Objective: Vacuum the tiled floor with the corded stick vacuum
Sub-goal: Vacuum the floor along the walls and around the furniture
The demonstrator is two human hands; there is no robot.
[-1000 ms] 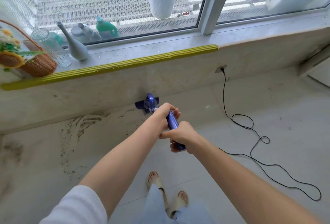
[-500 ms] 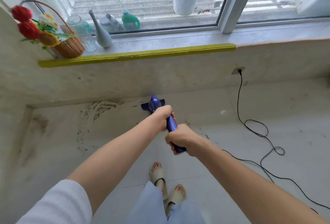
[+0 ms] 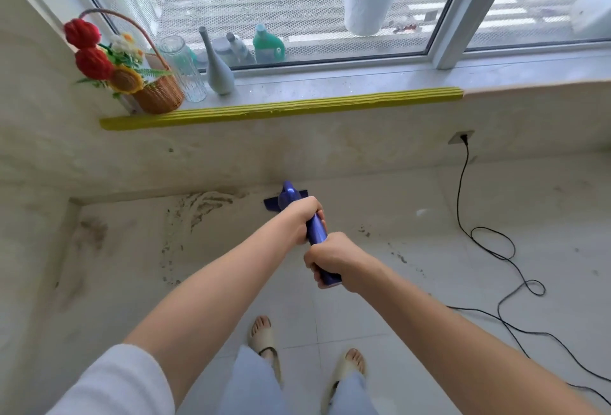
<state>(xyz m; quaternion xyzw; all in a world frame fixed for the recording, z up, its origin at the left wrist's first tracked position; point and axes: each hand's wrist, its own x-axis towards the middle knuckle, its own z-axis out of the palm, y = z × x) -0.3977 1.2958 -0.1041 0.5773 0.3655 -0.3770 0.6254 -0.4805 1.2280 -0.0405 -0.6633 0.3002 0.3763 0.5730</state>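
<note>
The blue stick vacuum [image 3: 316, 227] was gripped by both hands, left hand [image 3: 302, 221] above right hand [image 3: 327, 257], fingers clenched round the handle; its floor head [image 3: 271, 204] was set on the tiled floor [image 3: 413, 282] near the wall, beside dirt streaks [image 3: 198, 206].

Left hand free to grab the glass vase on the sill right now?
Probably not. The left hand grips the vacuum handle, as does the right hand. The glass vase stands well up on the sill between basket and grey vase.

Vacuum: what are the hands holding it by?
Both hands grip the vacuum by its blue handle: left hand higher, right hand at its end.
</note>
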